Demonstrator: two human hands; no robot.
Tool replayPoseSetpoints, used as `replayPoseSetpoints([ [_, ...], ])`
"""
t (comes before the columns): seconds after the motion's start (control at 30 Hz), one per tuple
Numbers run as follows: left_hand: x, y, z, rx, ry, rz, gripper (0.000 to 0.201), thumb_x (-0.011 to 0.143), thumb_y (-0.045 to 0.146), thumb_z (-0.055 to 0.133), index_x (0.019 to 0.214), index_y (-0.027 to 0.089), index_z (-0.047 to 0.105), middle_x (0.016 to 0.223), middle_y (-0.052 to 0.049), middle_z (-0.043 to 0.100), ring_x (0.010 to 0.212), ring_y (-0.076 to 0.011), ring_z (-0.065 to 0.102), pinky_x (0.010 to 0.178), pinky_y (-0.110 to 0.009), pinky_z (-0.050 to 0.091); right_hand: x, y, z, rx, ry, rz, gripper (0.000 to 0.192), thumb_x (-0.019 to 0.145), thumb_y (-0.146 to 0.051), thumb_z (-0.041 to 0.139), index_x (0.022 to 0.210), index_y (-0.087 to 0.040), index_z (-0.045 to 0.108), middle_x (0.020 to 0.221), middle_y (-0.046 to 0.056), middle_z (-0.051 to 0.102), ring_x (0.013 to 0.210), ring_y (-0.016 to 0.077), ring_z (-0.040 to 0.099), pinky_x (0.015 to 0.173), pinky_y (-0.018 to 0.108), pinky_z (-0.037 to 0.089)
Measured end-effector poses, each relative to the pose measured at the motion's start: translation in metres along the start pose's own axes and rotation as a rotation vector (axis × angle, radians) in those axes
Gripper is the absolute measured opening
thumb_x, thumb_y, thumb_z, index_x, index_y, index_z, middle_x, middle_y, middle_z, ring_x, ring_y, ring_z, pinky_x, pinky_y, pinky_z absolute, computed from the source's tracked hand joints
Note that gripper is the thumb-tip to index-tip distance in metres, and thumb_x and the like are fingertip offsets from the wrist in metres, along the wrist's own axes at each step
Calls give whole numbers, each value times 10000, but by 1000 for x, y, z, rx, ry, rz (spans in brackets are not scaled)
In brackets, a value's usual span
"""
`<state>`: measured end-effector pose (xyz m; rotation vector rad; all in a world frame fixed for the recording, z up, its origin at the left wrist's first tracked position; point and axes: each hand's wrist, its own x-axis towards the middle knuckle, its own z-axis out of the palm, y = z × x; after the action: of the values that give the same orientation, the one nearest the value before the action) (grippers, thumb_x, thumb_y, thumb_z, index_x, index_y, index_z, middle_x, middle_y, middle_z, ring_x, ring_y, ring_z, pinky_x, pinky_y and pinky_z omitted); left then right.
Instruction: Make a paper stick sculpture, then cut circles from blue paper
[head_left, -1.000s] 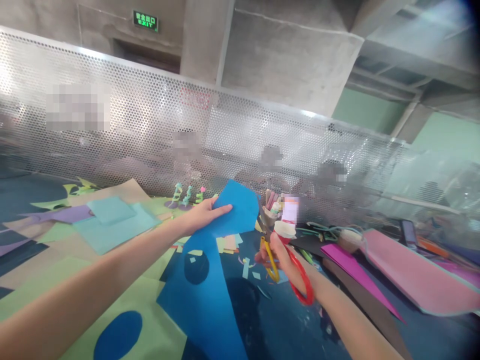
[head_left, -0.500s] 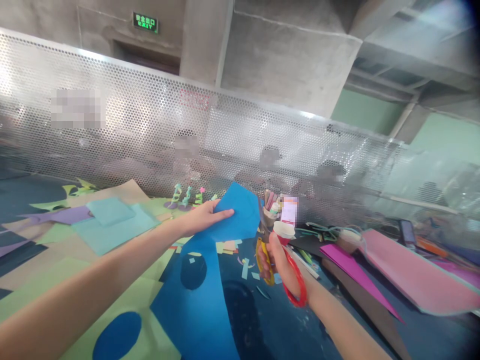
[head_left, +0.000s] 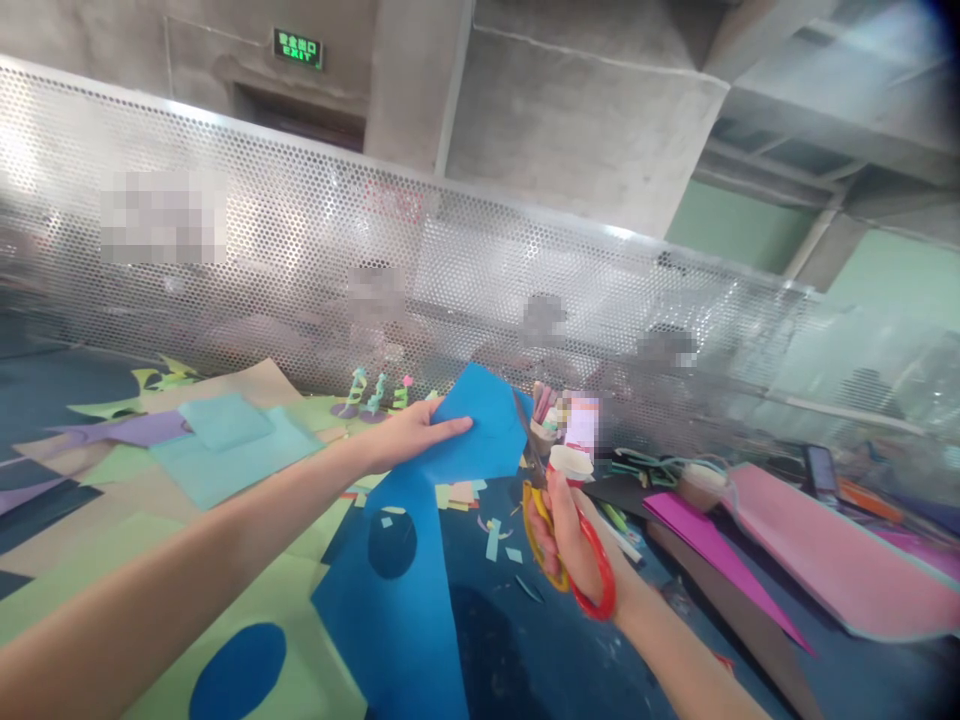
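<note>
Cutting goes cleanest if the left hand (head_left: pixel 409 436) keeps its blue paper sheet (head_left: pixel 480 432) taut while the right hand (head_left: pixel 566 530), gripping the scissors (head_left: pixel 559 545), feeds steadily.

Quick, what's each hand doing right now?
Left hand: closed on the blue paper sheet, holding it up.
Right hand: closed in the handles of the scissors, blades at the sheet's edge.

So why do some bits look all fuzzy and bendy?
Head view: the edges and far right corner blur and darken, and the metal mesh screen bows like a curve, so the lens bends things. Bright glare washes the screen's left end. Square blurry patches hide spots behind it. The blue paper and scissors are fairly sharp.
</note>
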<state>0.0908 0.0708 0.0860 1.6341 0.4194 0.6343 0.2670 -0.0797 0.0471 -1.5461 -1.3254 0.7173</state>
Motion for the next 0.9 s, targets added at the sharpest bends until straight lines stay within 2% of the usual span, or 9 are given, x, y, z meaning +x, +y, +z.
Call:
replayPoseSetpoints([
  [0.23, -2, 1, 1, -30, -11, 0, 341, 743, 450, 632, 983, 209, 608, 920, -58, 696, 717, -173, 660, 640, -274, 533, 1, 5, 1, 23, 16, -18, 484, 866, -586, 281, 583, -204, 370, 436, -74, 303, 309, 64, 322, 305, 185, 260],
  [0.4, -2, 2, -1, -24, -8, -16, 341, 735, 453, 640, 979, 216, 604, 923, -50, 697, 725, -181, 661, 652, -292, 533, -2, -3, 0, -46, 41, -48, 496, 855, -603, 293, 568, -202, 348, 450, -78, 273, 312, 53, 285, 303, 176, 252],
  [0.6, -3, 5, -4, -32, -22, -12, 370, 724, 460, 645, 996, 213, 599, 950, -63, 696, 751, -198, 664, 683, -312, 530, -4, -9, -3, -139, 32, -64, 533, 853, -630, 236, 549, -203, 333, 422, -70, 271, 312, 67, 320, 317, 184, 273],
  [0.9, -6, 7, -4, -38, -10, -7, 367, 701, 467, 657, 962, 214, 616, 904, -67, 705, 712, -199, 668, 648, -295, 527, -6, -20, 0, -165, 69, -50, 558, 826, -665, 250, 511, -210, 324, 380, -56, 289, 286, 71, 320, 296, 189, 257],
])
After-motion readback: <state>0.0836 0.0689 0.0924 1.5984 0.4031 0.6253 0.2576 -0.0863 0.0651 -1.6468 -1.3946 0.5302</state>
